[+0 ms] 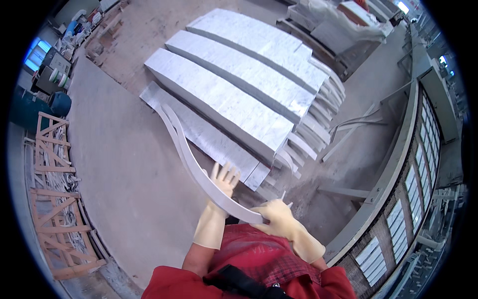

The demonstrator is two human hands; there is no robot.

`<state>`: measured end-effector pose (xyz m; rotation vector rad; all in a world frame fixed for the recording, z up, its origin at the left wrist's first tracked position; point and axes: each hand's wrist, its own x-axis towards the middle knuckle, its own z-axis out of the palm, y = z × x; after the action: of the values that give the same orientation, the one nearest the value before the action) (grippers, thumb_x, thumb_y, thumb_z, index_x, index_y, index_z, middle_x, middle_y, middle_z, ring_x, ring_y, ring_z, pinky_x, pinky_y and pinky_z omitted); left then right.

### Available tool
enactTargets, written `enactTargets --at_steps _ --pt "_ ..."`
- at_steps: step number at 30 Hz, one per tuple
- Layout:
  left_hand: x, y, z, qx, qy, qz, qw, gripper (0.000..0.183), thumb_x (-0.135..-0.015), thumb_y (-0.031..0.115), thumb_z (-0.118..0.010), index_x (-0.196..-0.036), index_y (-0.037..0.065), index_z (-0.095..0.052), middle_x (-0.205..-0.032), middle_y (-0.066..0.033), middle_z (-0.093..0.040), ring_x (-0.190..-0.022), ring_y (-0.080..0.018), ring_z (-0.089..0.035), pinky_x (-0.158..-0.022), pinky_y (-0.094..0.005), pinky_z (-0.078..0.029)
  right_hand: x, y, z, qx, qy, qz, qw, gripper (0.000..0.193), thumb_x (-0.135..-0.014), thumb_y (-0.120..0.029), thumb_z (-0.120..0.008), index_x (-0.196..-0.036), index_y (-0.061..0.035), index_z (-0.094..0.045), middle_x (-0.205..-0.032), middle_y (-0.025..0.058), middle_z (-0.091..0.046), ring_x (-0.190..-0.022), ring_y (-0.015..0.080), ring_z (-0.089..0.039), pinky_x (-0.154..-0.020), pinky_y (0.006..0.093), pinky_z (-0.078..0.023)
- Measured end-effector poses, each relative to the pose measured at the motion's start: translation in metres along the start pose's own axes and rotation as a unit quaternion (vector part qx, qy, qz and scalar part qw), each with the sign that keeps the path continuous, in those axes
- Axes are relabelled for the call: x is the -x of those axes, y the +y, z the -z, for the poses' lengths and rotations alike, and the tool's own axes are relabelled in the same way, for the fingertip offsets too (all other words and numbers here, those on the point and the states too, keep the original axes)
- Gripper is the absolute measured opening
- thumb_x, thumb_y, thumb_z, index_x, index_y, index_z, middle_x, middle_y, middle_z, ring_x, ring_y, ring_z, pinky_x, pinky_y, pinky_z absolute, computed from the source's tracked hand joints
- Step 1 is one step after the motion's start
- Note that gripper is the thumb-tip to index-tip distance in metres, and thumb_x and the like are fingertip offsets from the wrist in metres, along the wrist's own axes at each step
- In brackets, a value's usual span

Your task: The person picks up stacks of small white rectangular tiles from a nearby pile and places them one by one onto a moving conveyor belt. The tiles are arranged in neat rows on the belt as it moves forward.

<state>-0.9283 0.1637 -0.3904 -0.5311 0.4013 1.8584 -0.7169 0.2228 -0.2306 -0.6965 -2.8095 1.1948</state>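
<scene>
A long, thin, pale strip [198, 174], curved along its length, runs from my waist to the low slab on the left. Toward its far end a second strip lies alongside. My right hand [276, 217], in a cream rubber glove, is closed around the near end. My left hand [224, 182], gloved the same way, has its fingers spread on the slab side of the strip, which crosses in front of the palm. Whether that palm touches it is hard to tell. Ahead lie three long rows of grey-veined white stone blocks [219, 97], with a lower slab [199, 130] in front.
Several pale strips [318, 124] jut out from the blocks' right end. A metal-framed rack [393, 209] with white pieces on mesh curves along the right. Wooden crates [55, 199] of scraps stand at the left, near a green barrel [27, 109]. A cluttered bench [338, 25] is behind.
</scene>
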Motion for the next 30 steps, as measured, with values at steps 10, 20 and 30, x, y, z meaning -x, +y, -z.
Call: enactTargets --at_steps 10,20,30 --pt "-0.008 0.074 -0.103 0.128 -0.173 -0.143 0.966 0.058 -0.118 0.033 -0.036 -0.169 0.005 -0.029 -0.167 -0.0235 -0.044 -0.149 -0.0348 -0.049 -0.128 -0.0537 -0.041 0.120 -0.074 0.073 -0.029 0.182 -0.060 0.981 0.042 -0.072 -0.018 -0.086 -0.112 -0.0052 -0.081 -0.088 0.0166 -0.077 -0.077 0.0401 -0.073 -0.072 0.0429 -0.058" --pt "0.079 0.024 -0.252 -0.206 -0.374 -0.164 0.889 0.053 -0.113 0.008 -0.047 -0.162 -0.007 -0.036 -0.165 -0.0279 -0.043 -0.149 -0.0401 -0.049 -0.125 -0.0514 -0.046 0.262 -0.044 0.013 -0.234 0.546 -0.219 0.774 0.044 -0.065 -0.004 -0.088 -0.106 0.0018 -0.072 -0.094 0.0057 -0.072 -0.084 0.0161 -0.068 -0.076 0.0290 -0.052" --pt "0.142 -0.137 -0.396 -0.141 -0.652 0.099 0.739 0.055 -0.114 0.030 -0.048 -0.164 0.008 -0.042 -0.156 -0.0256 -0.055 -0.137 -0.0419 -0.061 -0.119 -0.0610 -0.047 0.318 -0.089 -0.010 -0.244 0.681 -0.217 0.656 0.053 -0.074 -0.006 -0.081 -0.121 0.0120 -0.066 -0.085 0.0130 -0.076 -0.080 0.0230 -0.074 -0.096 0.0406 -0.057"
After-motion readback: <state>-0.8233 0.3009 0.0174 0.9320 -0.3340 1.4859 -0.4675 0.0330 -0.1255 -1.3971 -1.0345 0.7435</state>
